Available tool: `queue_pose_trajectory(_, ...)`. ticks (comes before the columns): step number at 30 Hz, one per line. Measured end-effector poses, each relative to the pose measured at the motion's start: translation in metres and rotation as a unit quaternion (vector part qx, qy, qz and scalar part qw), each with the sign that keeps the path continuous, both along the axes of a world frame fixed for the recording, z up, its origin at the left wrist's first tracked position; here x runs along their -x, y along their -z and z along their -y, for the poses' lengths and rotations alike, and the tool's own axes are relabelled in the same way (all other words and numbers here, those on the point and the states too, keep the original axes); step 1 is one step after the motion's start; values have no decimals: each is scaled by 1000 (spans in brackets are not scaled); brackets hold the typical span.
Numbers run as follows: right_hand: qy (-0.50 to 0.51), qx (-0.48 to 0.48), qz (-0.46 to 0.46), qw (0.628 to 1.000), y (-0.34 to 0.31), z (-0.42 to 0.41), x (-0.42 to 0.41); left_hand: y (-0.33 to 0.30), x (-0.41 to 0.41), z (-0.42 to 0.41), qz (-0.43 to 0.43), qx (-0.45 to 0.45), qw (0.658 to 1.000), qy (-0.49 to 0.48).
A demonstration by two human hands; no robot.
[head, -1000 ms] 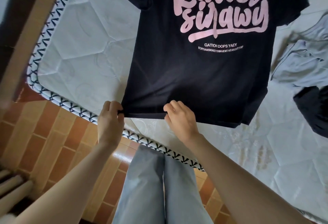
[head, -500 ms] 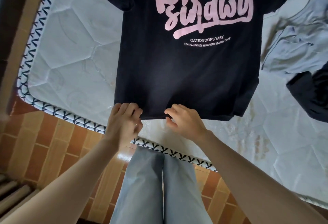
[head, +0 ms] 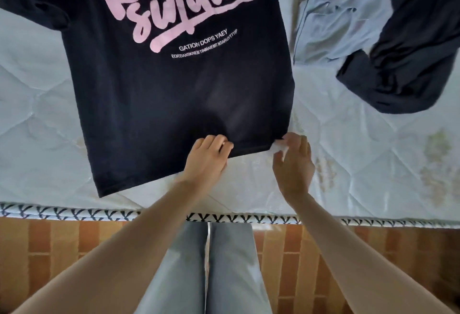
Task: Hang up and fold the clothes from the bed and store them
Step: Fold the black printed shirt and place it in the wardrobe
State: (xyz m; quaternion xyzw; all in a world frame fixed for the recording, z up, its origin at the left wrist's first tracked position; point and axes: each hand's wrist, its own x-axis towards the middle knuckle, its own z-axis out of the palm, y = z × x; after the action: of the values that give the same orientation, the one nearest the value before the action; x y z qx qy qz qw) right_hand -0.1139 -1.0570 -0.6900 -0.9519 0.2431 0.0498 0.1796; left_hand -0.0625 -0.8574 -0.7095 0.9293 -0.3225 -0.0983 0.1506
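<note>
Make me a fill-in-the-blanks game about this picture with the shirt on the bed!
1. The big letters on the black T-shirt are ____.
2. The left hand rests on the shirt's bottom ____.
3. The T-shirt lies spread out on the ____.
4. The right hand touches the shirt's bottom ____.

Missing words: pink; hem; mattress; corner

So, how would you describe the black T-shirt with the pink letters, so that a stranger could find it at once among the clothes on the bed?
Look at the white quilted mattress. The black T-shirt lies spread flat across its near side, its hem under the left hand and right hand. Unlike the crumpled light blue garment and dark garment heaped at the right, it carries large pink script lettering.
</note>
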Motion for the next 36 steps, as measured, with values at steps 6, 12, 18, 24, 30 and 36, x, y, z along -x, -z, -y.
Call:
queue_pose_trajectory(6, 84, -121, -77, 986, 11, 12, -12, 5, -3, 35, 26, -16, 998, -49)
queue_pose_trajectory(12, 186, -221, -56, 956, 16, 2, -43, 8, -3, 41, 33, -39, 997, -56)
queue_pose_trajectory(18, 249, -256, -32, 933, 3, 3, -47, 8, -8, 44, 65, -17, 996, -65)
queue_pose_trajectory(24, 254, -41, -35, 966, -18, 56, -26, 3, 1, 36, 97, 27, 994, -43)
queue_pose_trajectory(30, 169, -5, -114, 979, -4, 84, -12, 11, 5, 35, 132, -61, 989, 21)
queue_pose_trajectory(36, 177, -5, -24, 984, 3, 73, -11, 9, 9, 32, 114, -76, 990, 28)
